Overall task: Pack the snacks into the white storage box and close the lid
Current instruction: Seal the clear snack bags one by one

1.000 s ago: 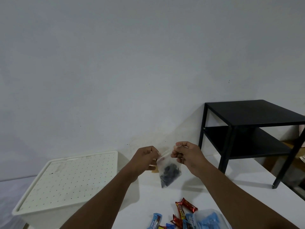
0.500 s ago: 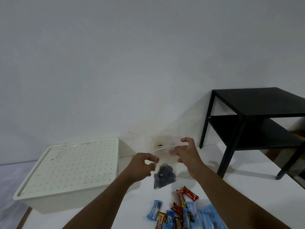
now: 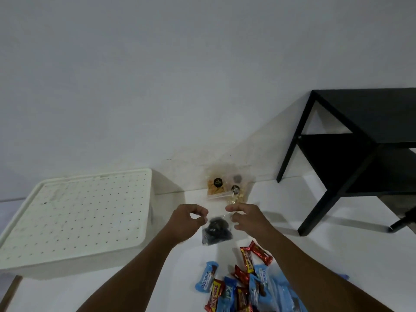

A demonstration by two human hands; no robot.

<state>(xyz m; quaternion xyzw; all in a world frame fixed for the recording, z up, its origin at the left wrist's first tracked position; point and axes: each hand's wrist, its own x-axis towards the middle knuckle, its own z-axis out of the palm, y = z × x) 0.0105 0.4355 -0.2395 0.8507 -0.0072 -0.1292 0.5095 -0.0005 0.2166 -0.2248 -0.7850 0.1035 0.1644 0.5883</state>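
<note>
Snack bag [image 3: 216, 230]: small clear pouch of dark pieces, low over the white table [image 3: 326, 255], between my two hands and just in front of me.
Left hand [image 3: 188, 219]: fingers curled, thumb and forefinger meeting at the pouch's upper left corner, pinching it as far as I can see.
Right hand [image 3: 247, 218]: fingers loosely bent at the pouch's upper right edge; I cannot tell whether they grip the plastic or only touch it.
White box [image 3: 67, 266]: to my left on the table, its dotted lid [image 3: 90, 206] on and flat.
Other snacks: wrapped bars [image 3: 236, 284] heaped near my right forearm; two clear packets [image 3: 227, 188] leaning on the wall [image 3: 202, 86] beyond my hands.
Elsewhere: black side table [image 3: 360, 143] to the right, well apart.
Step in hand: I judge I am handling the pouch, probably its seal, ahead of any packing; no snack can be seen in the box.
Next move calls for: the lid has to come off first, so I need at least one hand free. That means setting the pouch down or keeping it in one hand while the other lifts the lid.
Then: pouch, packets and bars go in, and the lid goes back on.
</note>
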